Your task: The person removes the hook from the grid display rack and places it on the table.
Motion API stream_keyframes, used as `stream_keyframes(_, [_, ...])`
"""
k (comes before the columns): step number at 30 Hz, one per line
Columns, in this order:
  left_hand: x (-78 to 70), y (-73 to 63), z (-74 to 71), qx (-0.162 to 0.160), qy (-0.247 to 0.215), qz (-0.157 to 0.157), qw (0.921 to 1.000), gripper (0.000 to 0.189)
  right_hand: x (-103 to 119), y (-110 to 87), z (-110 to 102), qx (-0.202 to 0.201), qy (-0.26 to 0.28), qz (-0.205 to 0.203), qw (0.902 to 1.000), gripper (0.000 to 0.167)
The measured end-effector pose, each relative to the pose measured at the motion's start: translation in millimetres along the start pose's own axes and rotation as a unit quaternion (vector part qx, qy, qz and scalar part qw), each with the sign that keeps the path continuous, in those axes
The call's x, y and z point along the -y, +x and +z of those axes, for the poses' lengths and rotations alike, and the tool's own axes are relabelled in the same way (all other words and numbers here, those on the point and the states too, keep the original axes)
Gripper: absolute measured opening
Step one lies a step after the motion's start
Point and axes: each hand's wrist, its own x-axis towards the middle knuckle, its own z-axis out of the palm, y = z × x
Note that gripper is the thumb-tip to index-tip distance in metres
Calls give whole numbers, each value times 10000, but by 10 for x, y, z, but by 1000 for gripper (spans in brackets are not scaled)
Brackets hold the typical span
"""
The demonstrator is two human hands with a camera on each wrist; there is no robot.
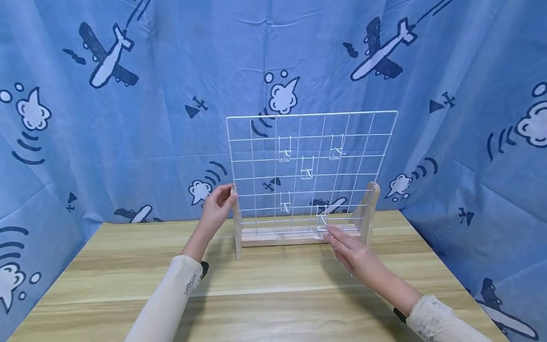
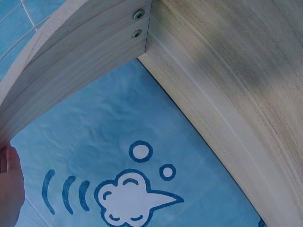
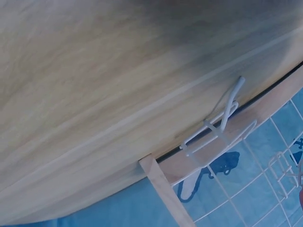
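Note:
A white wire grid panel [image 1: 265,169] stands in a wooden stand. My left hand [image 1: 219,204] pinches the top of its left upright [image 1: 237,228]; in the left wrist view that hand [image 2: 10,187] shows at the left edge. Several white wire hooks [image 1: 306,171] hang on the grid. Low on the right side, my right hand [image 1: 356,256] points left with its fingertips together at a white wire hook [image 1: 321,230], partly hidden by the fingers. Just above it is another hook [image 1: 321,214]. In the right wrist view, a hook [image 3: 222,124] with a jutting prong shows untouched.
The stand's right upright [image 1: 368,209] rises close behind the right hand. A wooden base bar [image 1: 278,237] runs between the uprights. The wood-grain table [image 1: 256,294] spreads in front, and a blue curtain [image 1: 171,61] with airplane prints hangs behind and at both sides.

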Motion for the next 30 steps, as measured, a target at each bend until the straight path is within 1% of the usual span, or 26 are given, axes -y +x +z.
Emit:
stream_keyframes(5, [-14,7,-4,27,-24,-28,10000,41,12,-20,30,78,-18,-195,9998,50])
stream_keyframes(7, [69,35,-5,1,-11,20,10000,41,24,-31,36,127,29,-239,9996,49])
stream_keyframes(14, [66,27,-7,-1,73,51,10000,42,11,-73,96,196,137,-399,9989,48])
stream_keyframes(19, [69,24,-13,11,32,22,10000,41,10,-80,131,312,168,-422,9985,50])
stream_keyframes(23, [75,19,-11,-16,51,21,10000,41,13,-73,141,552,189,-319,9978,55])
stream_keyframes(24, [74,18,-10,-24,65,34,10000,40,9,-74,146,621,197,-304,9974,54])
stream_keyframes(27, [74,20,-5,-51,118,62,9999,40,4,-66,158,854,176,-239,9959,28])
stream_keyframes(28, [75,22,-5,-59,112,53,9999,40,1,-66,165,930,145,-240,9953,23])
stream_keyframes(29, [74,22,-5,-54,109,50,9999,40,-4,-71,176,995,105,-244,9947,26])
stream_keyframes(30, [74,23,-6,-49,96,40,9999,40,-8,-75,188,1063,75,-253,9940,34])
